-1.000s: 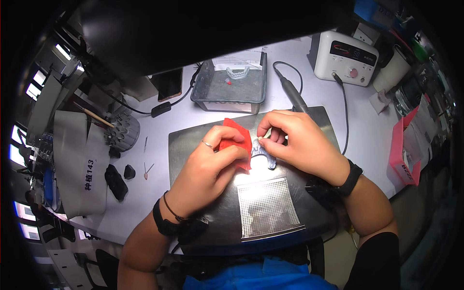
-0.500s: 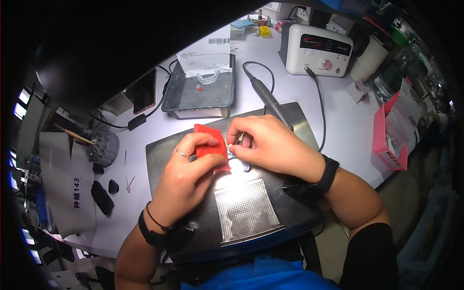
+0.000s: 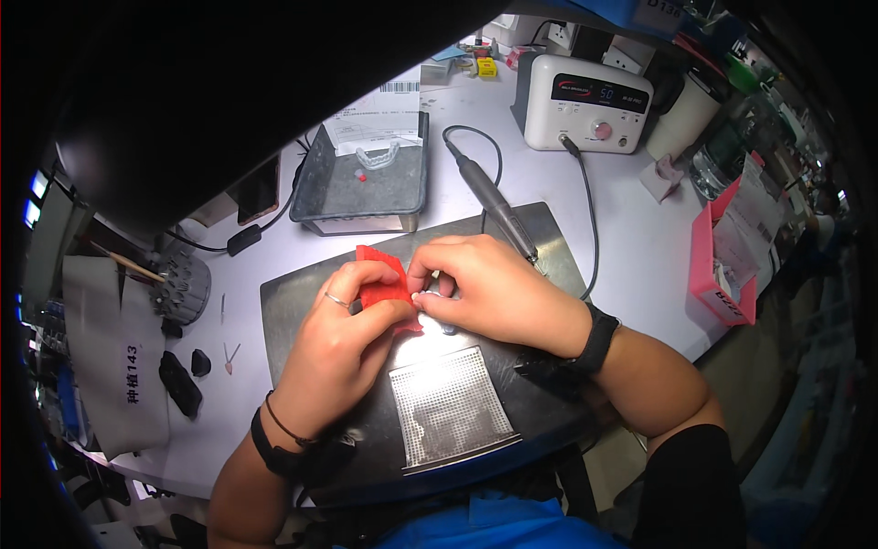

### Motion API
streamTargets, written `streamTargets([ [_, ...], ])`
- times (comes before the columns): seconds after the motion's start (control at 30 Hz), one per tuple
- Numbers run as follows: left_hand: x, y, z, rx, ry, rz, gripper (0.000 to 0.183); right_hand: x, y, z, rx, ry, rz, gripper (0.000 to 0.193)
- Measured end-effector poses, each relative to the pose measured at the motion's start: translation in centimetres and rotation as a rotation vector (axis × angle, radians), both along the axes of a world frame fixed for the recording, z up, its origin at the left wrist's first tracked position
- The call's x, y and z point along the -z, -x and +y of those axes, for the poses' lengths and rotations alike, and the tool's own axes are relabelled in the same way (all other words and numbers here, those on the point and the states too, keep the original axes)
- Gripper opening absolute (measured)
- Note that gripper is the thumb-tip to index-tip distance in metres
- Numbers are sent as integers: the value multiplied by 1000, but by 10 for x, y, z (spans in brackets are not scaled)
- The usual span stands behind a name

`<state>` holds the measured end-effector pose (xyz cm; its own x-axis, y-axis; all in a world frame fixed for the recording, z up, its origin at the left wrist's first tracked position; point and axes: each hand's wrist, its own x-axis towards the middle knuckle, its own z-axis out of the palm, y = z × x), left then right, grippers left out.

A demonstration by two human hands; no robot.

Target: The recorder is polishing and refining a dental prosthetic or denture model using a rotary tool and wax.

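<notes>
My left hand pinches a sheet of red articulating paper between thumb and fingers. Close against it, my right hand has its thumb and index finger pressed together at the paper's right edge. A tiny pale bit shows at those fingertips, too small and too covered to name. Just below the right fingers, a small grey-blue piece is partly hidden in the bright light. Both hands are over a dark work board, with a perforated metal plate set in it nearer to me.
Beyond the board stands a grey tray holding a clear dental arch piece and paper. A corded handpiece leans at the board's far edge, wired to a white control box. Right is a pink box; left, a bur holder.
The whole view has shifted slightly. My right fingertips have come in closer to the left thumb at the red paper's edge, covering the pale bit more.
</notes>
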<state>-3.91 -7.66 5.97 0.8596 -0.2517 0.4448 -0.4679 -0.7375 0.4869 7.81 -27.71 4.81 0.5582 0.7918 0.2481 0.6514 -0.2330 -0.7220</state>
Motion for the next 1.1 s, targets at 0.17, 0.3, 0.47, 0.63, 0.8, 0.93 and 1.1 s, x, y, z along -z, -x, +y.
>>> streamTargets([
  [0.17,4,2,2,9,15,11,28,5,2,0,18,0,-23,15],
  [0.3,0,1,-5,-28,27,31,26,5,4,-1,18,-30,-60,15],
  [0.47,-7,-2,-15,-1,36,-30,31,1,5,-11,53,-20,-157,12],
  [0.63,0,3,-4,-7,65,34,40,1,6,1,47,63,-136,16],
  [0.8,7,7,1,-173,58,-55,62,1,6,2,6,59,-119,23],
  [0.93,9,10,4,-283,25,-91,66,-1,2,2,-15,71,-46,23],
  [1.1,17,11,9,-303,-89,134,62,2,-2,4,18,43,61,16],
])
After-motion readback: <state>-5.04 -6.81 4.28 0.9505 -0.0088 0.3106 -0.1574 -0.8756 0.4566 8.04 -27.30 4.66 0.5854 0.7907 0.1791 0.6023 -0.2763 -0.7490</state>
